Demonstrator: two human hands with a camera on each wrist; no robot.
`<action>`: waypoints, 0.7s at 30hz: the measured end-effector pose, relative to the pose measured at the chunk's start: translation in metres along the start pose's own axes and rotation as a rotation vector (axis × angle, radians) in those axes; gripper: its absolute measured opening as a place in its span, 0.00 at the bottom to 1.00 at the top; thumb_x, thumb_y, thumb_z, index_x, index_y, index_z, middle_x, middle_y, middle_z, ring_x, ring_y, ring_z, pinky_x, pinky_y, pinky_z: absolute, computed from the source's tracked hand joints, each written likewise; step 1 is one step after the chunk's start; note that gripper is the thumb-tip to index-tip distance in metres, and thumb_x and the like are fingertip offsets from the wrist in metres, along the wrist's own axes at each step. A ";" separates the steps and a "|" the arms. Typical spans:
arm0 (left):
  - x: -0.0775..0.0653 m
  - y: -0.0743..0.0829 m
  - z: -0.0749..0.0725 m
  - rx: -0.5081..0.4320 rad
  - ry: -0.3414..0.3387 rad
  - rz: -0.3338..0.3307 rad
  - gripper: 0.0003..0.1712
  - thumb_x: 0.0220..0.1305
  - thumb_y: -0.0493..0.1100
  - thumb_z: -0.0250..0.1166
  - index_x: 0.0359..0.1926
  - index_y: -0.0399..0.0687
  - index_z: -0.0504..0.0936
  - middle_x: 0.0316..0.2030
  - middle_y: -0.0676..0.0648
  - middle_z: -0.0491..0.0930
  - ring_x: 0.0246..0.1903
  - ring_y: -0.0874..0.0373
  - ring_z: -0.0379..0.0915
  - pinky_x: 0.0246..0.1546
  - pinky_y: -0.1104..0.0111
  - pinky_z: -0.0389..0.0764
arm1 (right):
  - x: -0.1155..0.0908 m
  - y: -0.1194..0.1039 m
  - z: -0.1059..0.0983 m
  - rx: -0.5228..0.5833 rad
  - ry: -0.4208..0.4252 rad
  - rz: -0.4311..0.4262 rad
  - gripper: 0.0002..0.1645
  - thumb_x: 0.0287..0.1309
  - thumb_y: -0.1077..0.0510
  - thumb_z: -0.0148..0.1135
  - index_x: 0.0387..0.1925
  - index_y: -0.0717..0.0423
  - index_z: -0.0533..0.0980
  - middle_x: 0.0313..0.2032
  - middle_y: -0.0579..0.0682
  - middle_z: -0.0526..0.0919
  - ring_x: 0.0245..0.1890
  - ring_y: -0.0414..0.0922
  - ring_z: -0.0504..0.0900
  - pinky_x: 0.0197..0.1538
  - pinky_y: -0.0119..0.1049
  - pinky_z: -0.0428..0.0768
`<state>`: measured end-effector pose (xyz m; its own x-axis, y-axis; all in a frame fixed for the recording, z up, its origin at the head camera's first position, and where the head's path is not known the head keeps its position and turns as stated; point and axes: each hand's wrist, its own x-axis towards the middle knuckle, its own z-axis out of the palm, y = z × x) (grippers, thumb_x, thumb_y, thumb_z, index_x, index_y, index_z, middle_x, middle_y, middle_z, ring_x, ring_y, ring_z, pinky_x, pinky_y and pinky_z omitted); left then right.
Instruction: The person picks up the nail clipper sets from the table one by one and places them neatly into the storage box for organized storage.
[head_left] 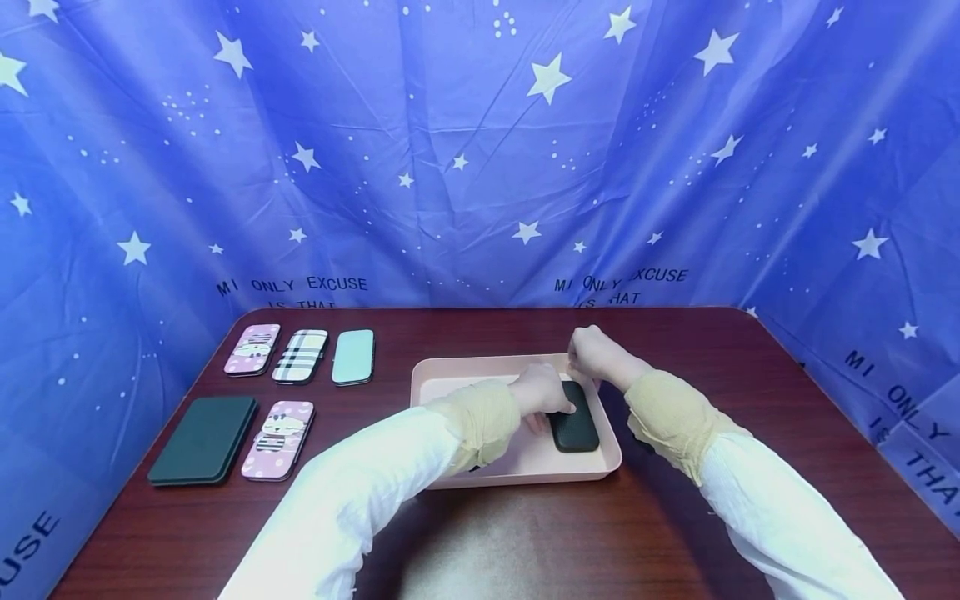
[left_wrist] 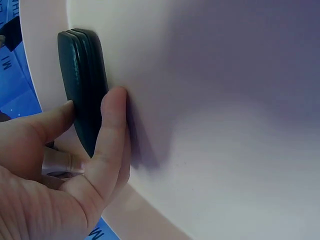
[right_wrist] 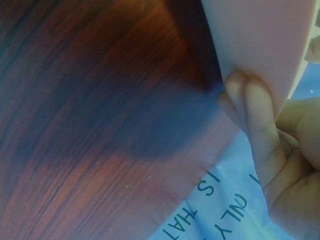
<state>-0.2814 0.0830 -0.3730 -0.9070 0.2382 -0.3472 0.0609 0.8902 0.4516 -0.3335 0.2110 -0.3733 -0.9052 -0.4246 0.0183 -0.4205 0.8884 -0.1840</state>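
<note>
A small dark green case (head_left: 576,425) with rounded corners lies along the right side of a pale pink tray (head_left: 517,478). My left hand (head_left: 542,390) reaches into the tray and pinches this case; in the left wrist view, the thumb is on one face and the fingers on the other. Up at the tray's far right corner, my right hand (head_left: 595,353) grips the wall. In the right wrist view, the fingers (right_wrist: 260,110) press on the wall's outer side, while the thumb is mostly hidden.
Left of the tray lie two pink patterned cases (head_left: 252,349) (head_left: 278,440), a plaid case (head_left: 301,356), a mint case (head_left: 353,357) and a larger dark green case (head_left: 204,440). A blue star-print curtain (head_left: 450,167) hangs behind the brown table (head_left: 712,350).
</note>
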 end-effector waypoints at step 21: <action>-0.018 -0.011 -0.025 -0.095 -0.194 0.128 0.16 0.63 0.49 0.62 0.39 0.39 0.74 0.35 0.40 0.82 0.33 0.50 0.83 0.33 0.65 0.83 | -0.001 -0.001 0.001 -0.006 0.026 -0.009 0.21 0.42 0.71 0.58 0.05 0.51 0.65 0.07 0.39 0.66 0.08 0.34 0.68 0.17 0.26 0.65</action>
<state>-0.2763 0.0591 -0.3514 -0.7969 0.4246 -0.4297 0.1220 0.8098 0.5739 -0.3318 0.2106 -0.3741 -0.9025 -0.4283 0.0456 -0.4292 0.8854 -0.1782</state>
